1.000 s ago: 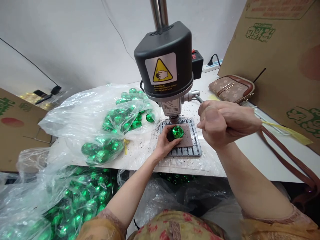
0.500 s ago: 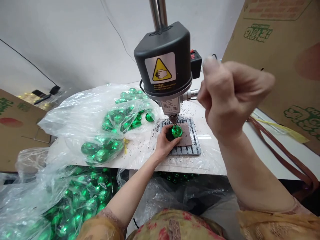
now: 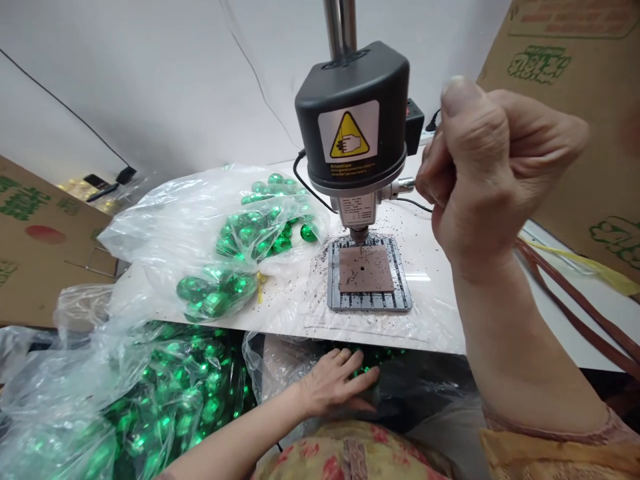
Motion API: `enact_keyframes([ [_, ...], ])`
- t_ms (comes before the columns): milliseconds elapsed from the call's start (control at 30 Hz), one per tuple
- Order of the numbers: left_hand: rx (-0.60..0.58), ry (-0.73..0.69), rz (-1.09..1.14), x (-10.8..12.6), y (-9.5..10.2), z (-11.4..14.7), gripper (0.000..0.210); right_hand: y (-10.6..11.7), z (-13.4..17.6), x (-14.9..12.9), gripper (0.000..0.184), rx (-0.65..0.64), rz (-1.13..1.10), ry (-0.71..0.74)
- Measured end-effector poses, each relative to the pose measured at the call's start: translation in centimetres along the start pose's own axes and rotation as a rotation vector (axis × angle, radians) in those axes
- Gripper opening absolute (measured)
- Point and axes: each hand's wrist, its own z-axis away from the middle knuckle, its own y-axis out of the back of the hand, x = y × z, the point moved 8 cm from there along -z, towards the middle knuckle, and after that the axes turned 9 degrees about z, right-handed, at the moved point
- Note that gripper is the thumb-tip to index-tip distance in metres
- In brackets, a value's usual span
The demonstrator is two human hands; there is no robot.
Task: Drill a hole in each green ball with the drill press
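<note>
My right hand [image 3: 483, 167] is closed in a fist by the silver feed shaft [image 3: 403, 187] of a small bench drill press [image 3: 353, 120]; the grip of its handle is hidden inside my fingers. Below the table's front edge, my left hand [image 3: 337, 381] reaches with fingers spread, over shiny green balls [image 3: 385, 353] in clear plastic. No ball shows in its grasp. Under the drill chuck [image 3: 359, 235] lies a brown square plate [image 3: 367, 270] with a small hole, on the slotted metal base [image 3: 370, 303]. Dark shavings are scattered over both.
A clear bag of green mirrored balls [image 3: 240, 233] lies left of the drill on the white table [image 3: 285, 313]. Another bag of green balls [image 3: 165, 393] sits lower left. Cardboard boxes stand at the right [image 3: 575, 133] and left [image 3: 40, 247]. Brown straps [image 3: 575, 300] lie at the right.
My left hand has let go of the green ball at the drill and dropped below the table edge. That ball is gone from the plate. My right hand stays closed by the drill.
</note>
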Motion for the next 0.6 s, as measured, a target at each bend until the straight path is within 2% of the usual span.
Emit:
enact_keyframes([
  [67,0.187,0.010,0.098,-1.7,2.7,-0.5,0.046,0.1,0.1,0.0,0.042,0.002,0.017,-0.026],
  [100,0.302,0.068,0.130,-3.5,4.5,-0.9,0.036,0.1,0.2,0.1,0.042,0.002,0.037,-0.045],
  [167,0.515,0.311,0.141,-8.9,8.2,-1.9,0.019,0.2,0.4,0.1,0.042,0.002,0.081,-0.072],
  [233,0.661,0.549,0.108,-14.8,11.3,-2.9,0.016,0.3,0.5,0.0,0.042,0.002,0.102,-0.074],
  [333,0.638,0.718,0.111,-22.5,13.2,-5.5,0.013,0.3,0.5,-0.2,0.042,0.001,0.098,-0.060],
  [433,0.508,0.784,0.226,-27.7,12.2,-7.8,0.031,0.2,0.6,0.0,0.042,-0.008,0.113,-0.088],
  [500,0.480,0.793,0.283,-29.2,11.5,-8.4,0.035,0.2,0.6,-0.1,0.042,-0.003,0.100,-0.079],
  [600,0.612,0.809,0.353,-28.9,11.9,-7.3,0.028,0.2,0.5,-0.3,0.042,0.001,0.082,-0.048],
])
